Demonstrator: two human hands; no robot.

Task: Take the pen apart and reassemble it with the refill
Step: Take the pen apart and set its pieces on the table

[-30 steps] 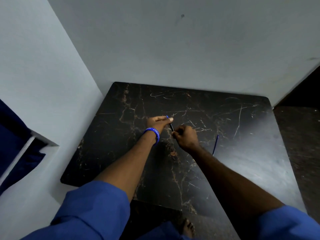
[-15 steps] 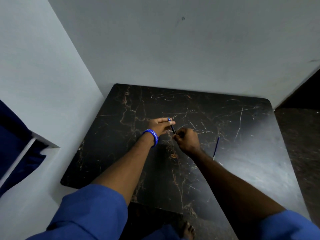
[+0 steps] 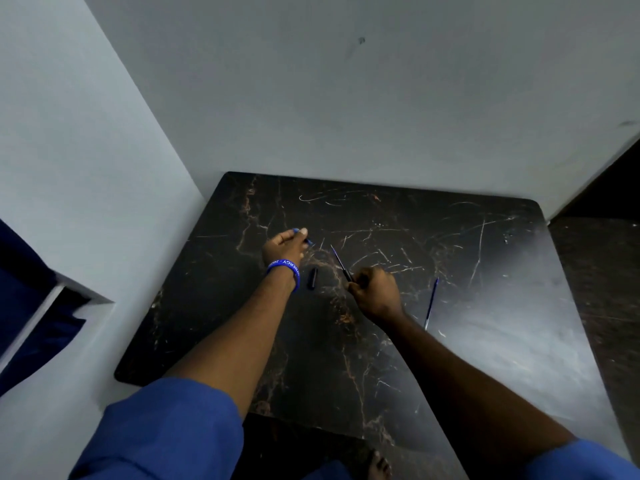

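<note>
My right hand [image 3: 375,292] grips the dark pen body [image 3: 341,265], whose thin tip points up and to the left above the black marble table [image 3: 485,341]. My left hand [image 3: 285,245], with a blue wristband, pinches a small blue pen part [image 3: 307,240] between fingertips, well apart from the pen body. A short dark pen piece [image 3: 313,278] lies on the table between my two wrists. A thin blue refill [image 3: 431,303] lies on the table to the right of my right hand.
The table stands in a corner, with grey walls at the back and left. A dark floor runs along its right side. A blue cloth hangs at the far left. A bare foot [image 3: 379,465] shows below the table's near edge.
My hands were together on the pen; they have pulled apart. My left hand has moved left with a small blue part, and a short dark piece lies on the table.
</note>
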